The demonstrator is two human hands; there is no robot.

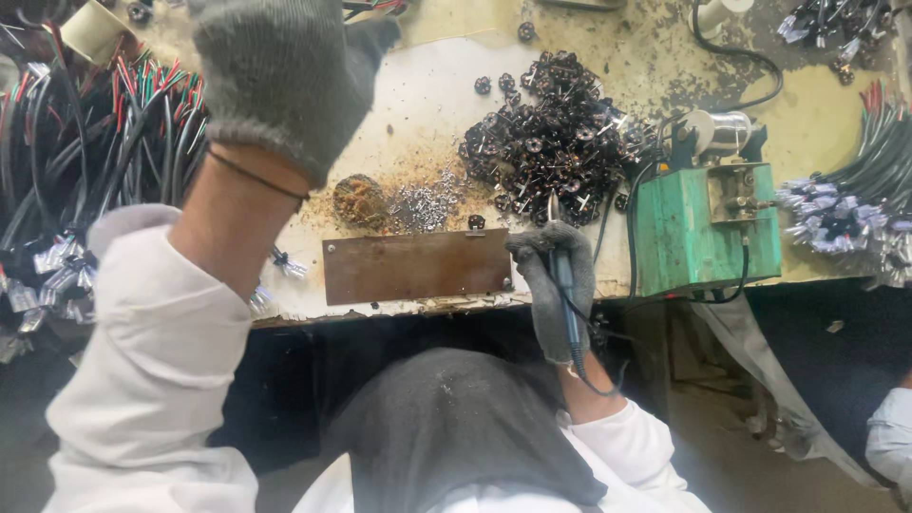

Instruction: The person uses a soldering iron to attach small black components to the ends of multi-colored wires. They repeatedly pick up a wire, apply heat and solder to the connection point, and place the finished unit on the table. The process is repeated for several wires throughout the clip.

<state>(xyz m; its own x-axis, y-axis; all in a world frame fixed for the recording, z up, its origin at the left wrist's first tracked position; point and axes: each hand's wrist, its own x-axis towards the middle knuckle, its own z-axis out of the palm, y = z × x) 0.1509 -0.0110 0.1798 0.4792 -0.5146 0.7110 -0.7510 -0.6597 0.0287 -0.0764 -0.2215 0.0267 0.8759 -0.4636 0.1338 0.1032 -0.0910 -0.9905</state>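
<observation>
The gloved right hand (551,275) grips a soldering iron (562,275) at centre frame, tip up toward the dark parts pile (556,133), while the left hand (275,76), raised upper left, shows no discernible finger state; soldering seems paused pending a fresh part.

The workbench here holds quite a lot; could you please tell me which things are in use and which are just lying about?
In use:
- soldering iron, gripped in the gloved right hand
- pile of small black parts, near its tip
- brown metal plate
- left hand, gloved and raised

Lying about:
- green box
- wire bundles at left
- wire bundles at right
- heap of metal bits
</observation>
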